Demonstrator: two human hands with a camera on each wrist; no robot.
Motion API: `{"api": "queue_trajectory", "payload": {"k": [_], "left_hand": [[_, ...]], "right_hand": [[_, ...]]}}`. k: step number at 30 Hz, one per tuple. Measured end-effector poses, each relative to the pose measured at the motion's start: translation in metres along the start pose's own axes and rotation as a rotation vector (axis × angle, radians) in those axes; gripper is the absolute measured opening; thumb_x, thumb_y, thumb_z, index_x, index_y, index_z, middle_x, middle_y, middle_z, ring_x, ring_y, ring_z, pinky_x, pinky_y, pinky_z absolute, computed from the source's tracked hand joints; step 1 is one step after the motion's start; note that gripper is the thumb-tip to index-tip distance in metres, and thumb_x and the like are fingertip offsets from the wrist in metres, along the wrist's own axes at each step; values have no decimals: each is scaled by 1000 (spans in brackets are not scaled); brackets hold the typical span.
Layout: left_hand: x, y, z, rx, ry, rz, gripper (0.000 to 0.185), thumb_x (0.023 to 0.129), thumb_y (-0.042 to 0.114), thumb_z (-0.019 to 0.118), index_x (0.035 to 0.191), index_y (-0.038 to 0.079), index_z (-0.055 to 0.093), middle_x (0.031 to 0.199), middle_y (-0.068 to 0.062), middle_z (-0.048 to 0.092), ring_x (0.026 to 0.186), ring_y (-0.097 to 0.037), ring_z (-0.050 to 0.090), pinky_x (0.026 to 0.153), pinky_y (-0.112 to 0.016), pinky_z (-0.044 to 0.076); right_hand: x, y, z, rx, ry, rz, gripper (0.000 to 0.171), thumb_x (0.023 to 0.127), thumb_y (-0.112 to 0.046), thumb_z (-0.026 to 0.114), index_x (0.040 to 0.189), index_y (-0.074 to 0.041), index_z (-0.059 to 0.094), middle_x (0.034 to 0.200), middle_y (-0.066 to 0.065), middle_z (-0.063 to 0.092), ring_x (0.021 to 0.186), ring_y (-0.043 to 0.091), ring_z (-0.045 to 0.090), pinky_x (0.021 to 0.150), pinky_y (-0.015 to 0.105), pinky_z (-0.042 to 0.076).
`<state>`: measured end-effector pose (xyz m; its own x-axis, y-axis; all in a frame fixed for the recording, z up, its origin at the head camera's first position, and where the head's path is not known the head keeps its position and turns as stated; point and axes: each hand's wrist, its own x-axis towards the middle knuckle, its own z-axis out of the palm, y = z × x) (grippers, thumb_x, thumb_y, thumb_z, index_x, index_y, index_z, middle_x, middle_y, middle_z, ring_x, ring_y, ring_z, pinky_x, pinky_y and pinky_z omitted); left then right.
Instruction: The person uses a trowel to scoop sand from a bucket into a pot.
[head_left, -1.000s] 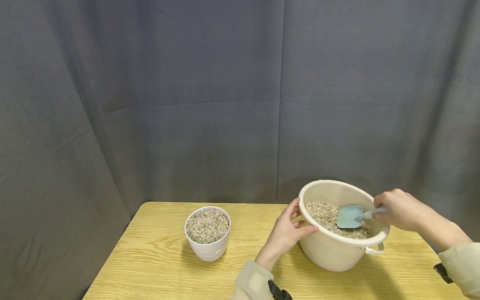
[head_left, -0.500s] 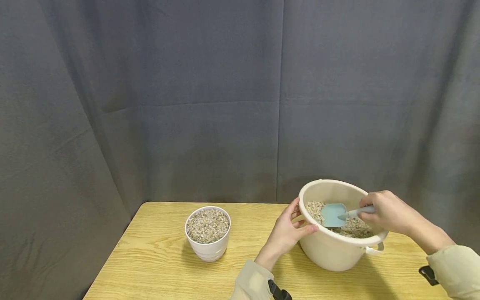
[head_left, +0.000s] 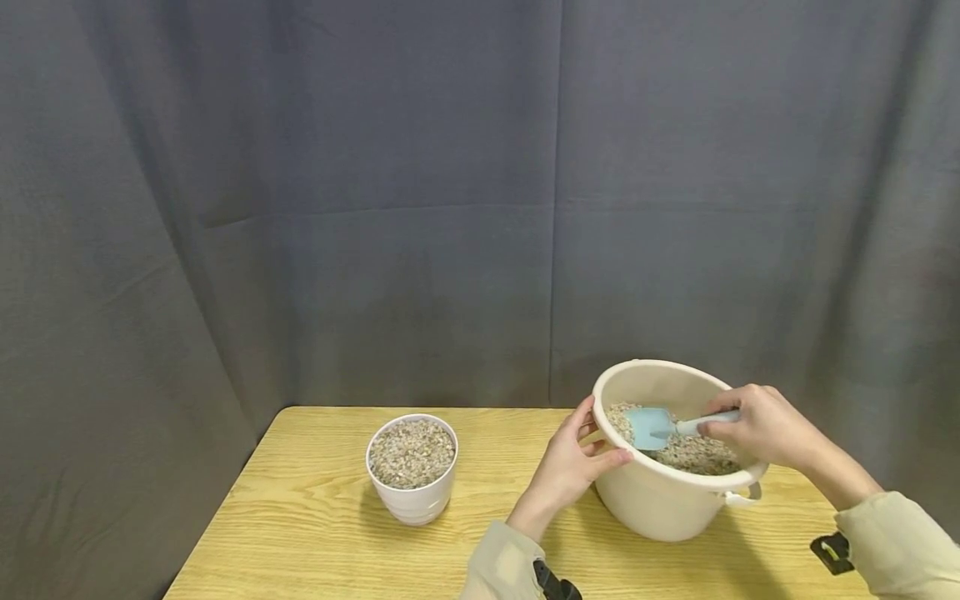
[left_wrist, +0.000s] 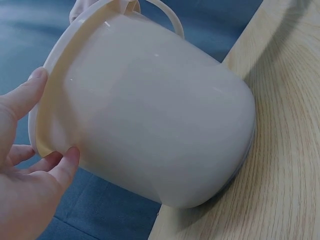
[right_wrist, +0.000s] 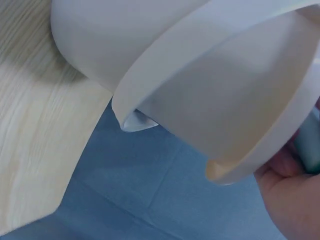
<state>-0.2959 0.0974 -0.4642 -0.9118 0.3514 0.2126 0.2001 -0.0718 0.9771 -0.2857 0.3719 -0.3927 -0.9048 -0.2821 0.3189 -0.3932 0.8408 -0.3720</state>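
Note:
A cream plastic bucket stands tilted on the table at the right, its mouth toward me and part filled with fine gravel. My left hand grips its left rim, thumb near the front and fingers along the outer side; in the left wrist view the fingertips press the wall just below the lip. Inside the bucket, my right hand holds the handle of a light blue toy shovel, its blade at the gravel near the left inner wall. The right wrist view shows mostly the bucket's handle.
To the left, a white pot heaped with the same gravel stands upright on the wood-grain table. Grey curtains hang close behind the table and along its left side.
My right hand has moved the shovel leftward through the bucket, from the right part of the gravel to the left inner wall. The left hand keeps its grip on the rim.

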Motion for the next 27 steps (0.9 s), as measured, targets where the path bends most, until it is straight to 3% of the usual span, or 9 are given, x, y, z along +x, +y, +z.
{"api": "queue_trajectory", "payload": {"k": [14, 27], "left_hand": [[0, -1, 0, -1, 0, 26, 89, 80, 9, 81, 153, 9, 31, 138, -13, 49, 121, -20, 54, 97, -25, 48], [0, 0, -1, -14, 6, 23, 89, 80, 8, 81, 154, 10, 31, 138, -10, 49, 120, -19, 55, 96, -24, 48]], "right_hand": [[-9, -4, 0, 140, -11, 120, 9, 83, -23, 78, 86, -16, 75, 75, -6, 67, 66, 8, 54, 54, 23, 45], [-21, -13, -7, 161, 50, 216, 19, 84, -31, 78, 93, -14, 77, 86, 2, 70, 72, 11, 58, 59, 24, 47]]}}
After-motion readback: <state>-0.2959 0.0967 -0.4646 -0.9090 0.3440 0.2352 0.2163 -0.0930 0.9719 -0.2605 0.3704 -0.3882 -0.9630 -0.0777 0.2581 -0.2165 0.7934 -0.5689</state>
